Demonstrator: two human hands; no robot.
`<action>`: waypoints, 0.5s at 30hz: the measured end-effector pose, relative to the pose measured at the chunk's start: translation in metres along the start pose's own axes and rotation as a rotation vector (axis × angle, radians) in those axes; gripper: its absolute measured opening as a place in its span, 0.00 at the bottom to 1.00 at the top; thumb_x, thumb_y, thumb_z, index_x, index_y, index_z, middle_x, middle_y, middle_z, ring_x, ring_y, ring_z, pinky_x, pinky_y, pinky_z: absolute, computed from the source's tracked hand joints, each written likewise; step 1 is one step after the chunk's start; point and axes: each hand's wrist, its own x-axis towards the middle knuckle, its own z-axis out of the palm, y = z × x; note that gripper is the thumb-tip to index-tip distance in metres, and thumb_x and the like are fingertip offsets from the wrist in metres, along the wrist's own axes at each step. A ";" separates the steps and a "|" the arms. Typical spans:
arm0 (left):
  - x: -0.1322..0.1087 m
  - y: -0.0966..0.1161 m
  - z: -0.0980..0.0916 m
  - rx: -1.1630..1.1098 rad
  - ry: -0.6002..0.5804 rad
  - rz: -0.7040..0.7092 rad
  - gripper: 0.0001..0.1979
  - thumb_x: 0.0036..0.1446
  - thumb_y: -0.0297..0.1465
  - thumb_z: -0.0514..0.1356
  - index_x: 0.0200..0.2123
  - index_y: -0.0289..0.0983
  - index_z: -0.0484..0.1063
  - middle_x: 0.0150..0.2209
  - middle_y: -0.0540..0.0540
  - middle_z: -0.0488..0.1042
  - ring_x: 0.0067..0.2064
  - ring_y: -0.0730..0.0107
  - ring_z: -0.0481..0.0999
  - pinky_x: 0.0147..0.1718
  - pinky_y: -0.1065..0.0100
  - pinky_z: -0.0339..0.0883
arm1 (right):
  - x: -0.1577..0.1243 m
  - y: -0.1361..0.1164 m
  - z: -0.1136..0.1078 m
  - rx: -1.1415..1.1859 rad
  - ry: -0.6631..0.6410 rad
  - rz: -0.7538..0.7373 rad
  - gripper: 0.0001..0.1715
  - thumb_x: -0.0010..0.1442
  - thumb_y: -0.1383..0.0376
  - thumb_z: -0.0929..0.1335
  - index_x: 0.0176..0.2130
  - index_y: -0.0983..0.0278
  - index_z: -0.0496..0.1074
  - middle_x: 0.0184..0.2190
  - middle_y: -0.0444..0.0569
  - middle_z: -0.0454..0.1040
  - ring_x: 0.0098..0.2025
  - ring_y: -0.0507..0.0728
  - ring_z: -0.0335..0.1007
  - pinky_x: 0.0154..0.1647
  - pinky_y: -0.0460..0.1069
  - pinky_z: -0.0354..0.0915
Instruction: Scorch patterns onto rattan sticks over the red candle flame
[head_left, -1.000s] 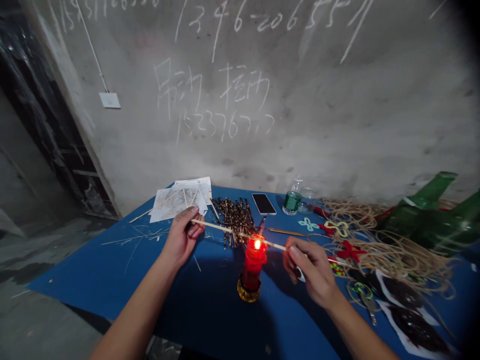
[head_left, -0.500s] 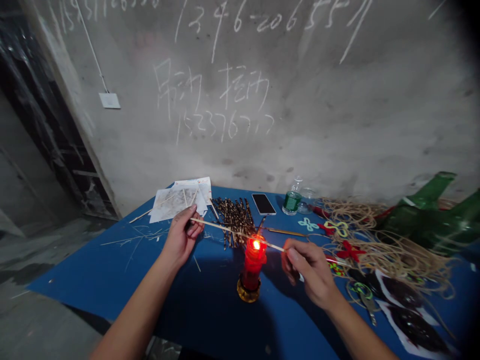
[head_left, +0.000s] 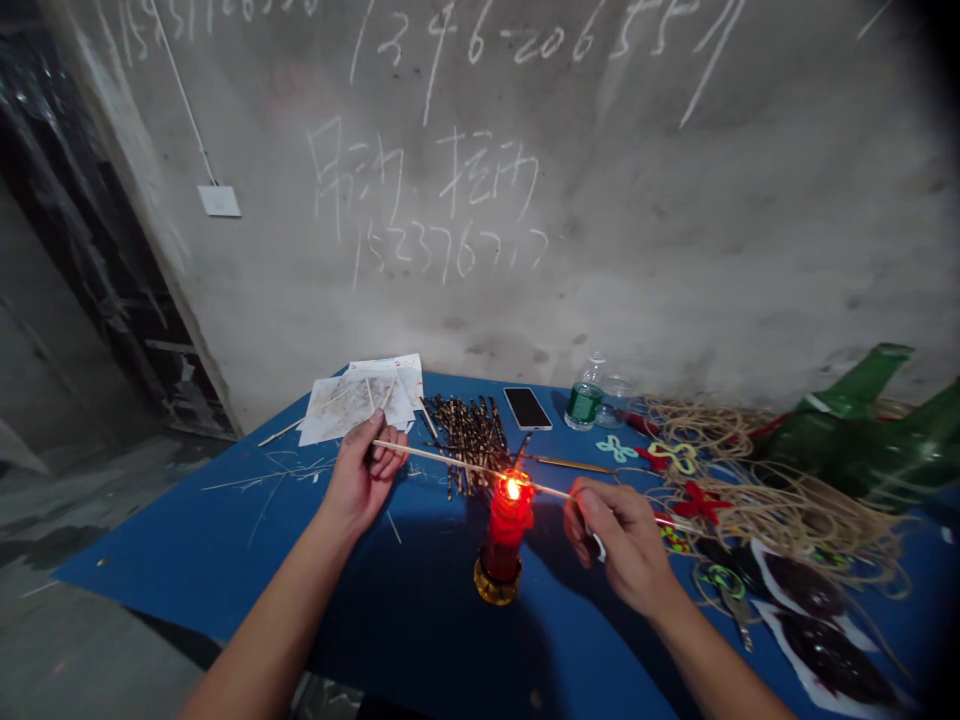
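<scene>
A thin bamboo stick [head_left: 457, 466] spans my two hands and passes through the flame of a red candle in a gold base [head_left: 508, 537]. My left hand [head_left: 362, 476] holds its far-left part between thumb and fingers. My right hand [head_left: 619, 532] pinches its other end, and a small white object [head_left: 599, 546] shows beneath those fingers. I cannot tell what that object is. A pile of scorched, mottled sticks [head_left: 466, 445] lies just behind the candle, close to my left hand.
Papers with sticks on them [head_left: 358, 400] and a phone [head_left: 527, 408] lie on the blue table [head_left: 195, 540]. A green-labelled bottle [head_left: 585, 397] stands at the back. Raffia strands [head_left: 787, 510], woven knots, scissors [head_left: 726, 598] and green glass [head_left: 847, 450] fill the right side.
The stick has shifted slightly left through the flame, with my left hand moving a little left. My right hand has barely moved, and the candle stays in place.
</scene>
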 end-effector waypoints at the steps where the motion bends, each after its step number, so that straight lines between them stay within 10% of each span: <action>1: 0.000 0.000 0.000 -0.008 -0.004 0.001 0.31 0.60 0.43 0.71 0.17 0.38 0.58 0.13 0.57 0.53 0.17 0.81 0.52 0.24 0.72 0.59 | 0.001 0.000 0.000 -0.005 0.006 0.001 0.32 0.77 0.51 0.64 0.24 0.63 0.70 0.17 0.41 0.65 0.16 0.49 0.61 0.18 0.46 0.54; 15: 0.000 0.000 -0.001 -0.093 -0.078 0.011 0.31 0.61 0.47 0.71 0.17 0.38 0.61 0.14 0.57 0.54 0.17 0.80 0.51 0.21 0.72 0.56 | 0.000 0.002 0.001 -0.008 0.072 0.041 0.36 0.76 0.47 0.64 0.22 0.62 0.71 0.14 0.42 0.66 0.13 0.50 0.62 0.15 0.45 0.55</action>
